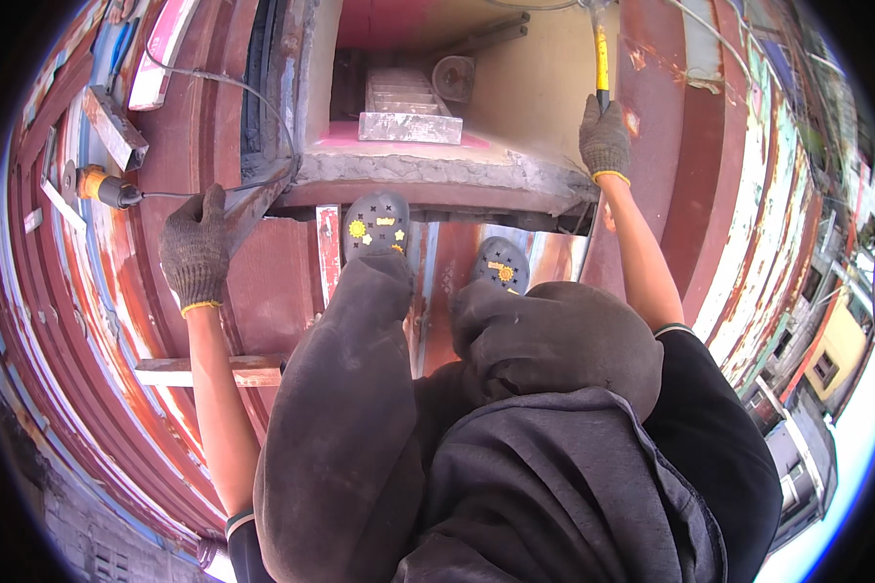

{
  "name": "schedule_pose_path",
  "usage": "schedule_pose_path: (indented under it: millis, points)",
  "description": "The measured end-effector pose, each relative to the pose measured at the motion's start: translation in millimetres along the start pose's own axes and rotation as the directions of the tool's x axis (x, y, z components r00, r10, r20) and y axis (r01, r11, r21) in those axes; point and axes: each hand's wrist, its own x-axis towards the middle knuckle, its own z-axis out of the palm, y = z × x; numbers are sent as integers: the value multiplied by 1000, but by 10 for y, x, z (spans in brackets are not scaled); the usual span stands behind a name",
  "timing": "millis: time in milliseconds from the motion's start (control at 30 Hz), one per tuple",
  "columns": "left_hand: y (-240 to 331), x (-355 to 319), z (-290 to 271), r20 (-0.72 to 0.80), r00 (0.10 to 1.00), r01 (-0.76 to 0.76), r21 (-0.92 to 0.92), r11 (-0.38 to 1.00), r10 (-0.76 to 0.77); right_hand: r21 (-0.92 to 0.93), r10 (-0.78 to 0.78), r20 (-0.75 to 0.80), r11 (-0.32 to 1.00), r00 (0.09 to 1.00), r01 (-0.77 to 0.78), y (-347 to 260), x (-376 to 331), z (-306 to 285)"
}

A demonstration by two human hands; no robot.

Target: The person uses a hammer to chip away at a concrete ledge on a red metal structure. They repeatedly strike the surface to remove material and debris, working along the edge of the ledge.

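My right hand [605, 139], in a dark knit work glove, is closed round the black grip of a hammer [602, 60]. The hammer's yellow handle points away from me, and its head is at the top edge of the view, hard to make out. My left hand [194, 248], gloved the same way, is closed beside a grey metal strip [255, 209]; what its fingers grip is hidden. Just left of it an orange and black angle grinder [107, 187] lies on the roof, its grey cord running past my left fingers. Ahead, between my hands, is a rough concrete-edged opening [437, 173].
Inside the opening stand a slatted ladder or steps [408, 124] and a round fan-like object [452, 78]. Rusty corrugated roofing [151, 311] surrounds me. Metal channel pieces [117, 128] lie at the far left, with a bar [228, 371] nearer. Loose cable crosses the roof. Houses are below at right.
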Motion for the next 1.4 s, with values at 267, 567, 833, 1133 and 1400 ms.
schedule_pose_path:
  millis: [267, 567, 833, 1133, 1400]
  points:
    - [15, 108, 81, -1, 999, -35, -22, 999, 35, -415, 396, 821, 909, 411, -47, 1016, -127, 1063]
    - [35, 17, 46, -3, 1000, 10, -2, 1000, -10, 184, 40, 288, 978, 957, -96, 424, -196, -374]
    - [29, 35, 73, 11, 1000, -6, -12, 1000, 6, 832, 42, -37, 555, 998, 8, -662, -494, -1356]
    - [58, 19, 26, 21, 1000, 10, -40, 999, -10, 495, -65, -325, 839, 944, 228, -683, 448, -898]
    - [189, 110, -92, -43, 997, 70, 25, 997, -69, -405, 357, 886, 906, 296, 121, 507, 143, 1112]
